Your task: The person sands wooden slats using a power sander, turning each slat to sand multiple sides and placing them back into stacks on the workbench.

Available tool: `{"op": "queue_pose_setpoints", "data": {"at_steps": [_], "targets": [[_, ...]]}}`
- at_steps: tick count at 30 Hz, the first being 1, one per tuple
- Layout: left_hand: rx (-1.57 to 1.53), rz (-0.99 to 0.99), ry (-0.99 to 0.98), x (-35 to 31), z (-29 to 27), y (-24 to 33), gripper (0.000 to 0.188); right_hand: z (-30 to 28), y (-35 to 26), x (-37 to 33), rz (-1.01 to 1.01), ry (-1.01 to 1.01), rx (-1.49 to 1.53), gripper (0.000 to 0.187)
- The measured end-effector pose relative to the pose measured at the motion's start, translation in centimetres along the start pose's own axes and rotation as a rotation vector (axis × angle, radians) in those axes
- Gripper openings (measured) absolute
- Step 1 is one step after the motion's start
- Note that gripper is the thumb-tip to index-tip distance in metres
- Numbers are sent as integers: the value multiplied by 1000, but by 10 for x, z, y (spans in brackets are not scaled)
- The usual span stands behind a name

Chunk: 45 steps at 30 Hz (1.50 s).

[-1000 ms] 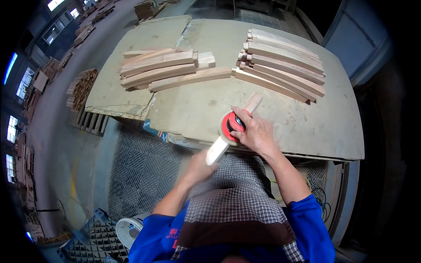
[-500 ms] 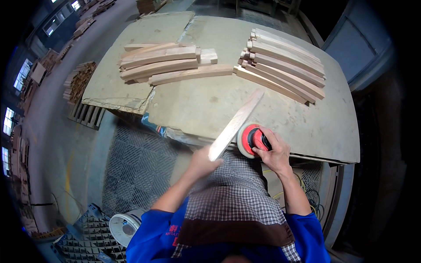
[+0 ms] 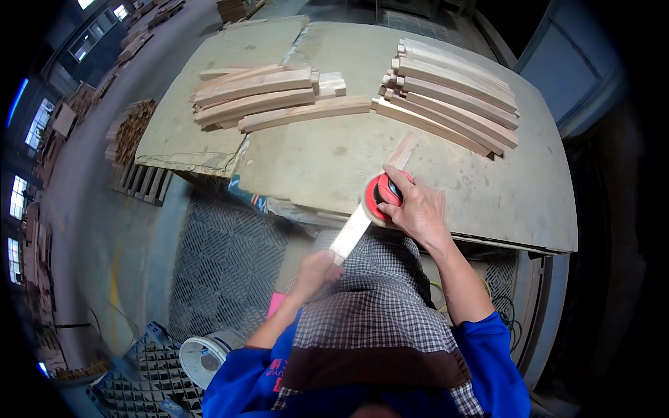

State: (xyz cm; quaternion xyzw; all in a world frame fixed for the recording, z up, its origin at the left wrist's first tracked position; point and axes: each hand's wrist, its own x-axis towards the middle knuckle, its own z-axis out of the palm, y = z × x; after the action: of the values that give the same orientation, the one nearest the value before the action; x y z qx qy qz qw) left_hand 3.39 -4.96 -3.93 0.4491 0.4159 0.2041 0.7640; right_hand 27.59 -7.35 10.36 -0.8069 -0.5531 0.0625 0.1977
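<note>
My left hand (image 3: 317,270) clamps the wooden strip's (image 3: 369,203) near end, steadying it on the table (image 3: 488,202); my right hand (image 3: 417,209) wraps the red sander (image 3: 380,197), pressing it flat.

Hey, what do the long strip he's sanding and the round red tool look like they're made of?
The strip looks like bare, pale, unfinished wood, matching the stacked slats. The round red tool under the right hand seems to be glossy moulded plastic with a black centre, though its pad is hidden.
</note>
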Motion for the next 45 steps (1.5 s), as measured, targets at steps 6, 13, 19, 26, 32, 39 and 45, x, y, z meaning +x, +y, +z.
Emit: {"op": "queue_pose_setpoints", "data": {"at_steps": [6,13,19,26,32,39,45], "targets": [[-193,-44,39,-7,7,2,33,8,-22,-13,-122,-67,47,66],[-407,-136,26,0,9,1,28,11,-31,-35,-243,11,131,60],[-99,28,-94,6,-4,-10,29,13,-14,-49,-343,91,194,54],[-435,-178,-95,7,3,6,30,8,25,-62,-223,141,198,61],[241,313,-114,18,-14,-23,27,-4,1,-56,-219,164,217,61],[-186,-30,-63,2,7,8,22,14,-16,-45,-390,68,209,59],[-1087,-363,-328,8,-19,18,32,8,4,-49,-373,171,233,44]]}}
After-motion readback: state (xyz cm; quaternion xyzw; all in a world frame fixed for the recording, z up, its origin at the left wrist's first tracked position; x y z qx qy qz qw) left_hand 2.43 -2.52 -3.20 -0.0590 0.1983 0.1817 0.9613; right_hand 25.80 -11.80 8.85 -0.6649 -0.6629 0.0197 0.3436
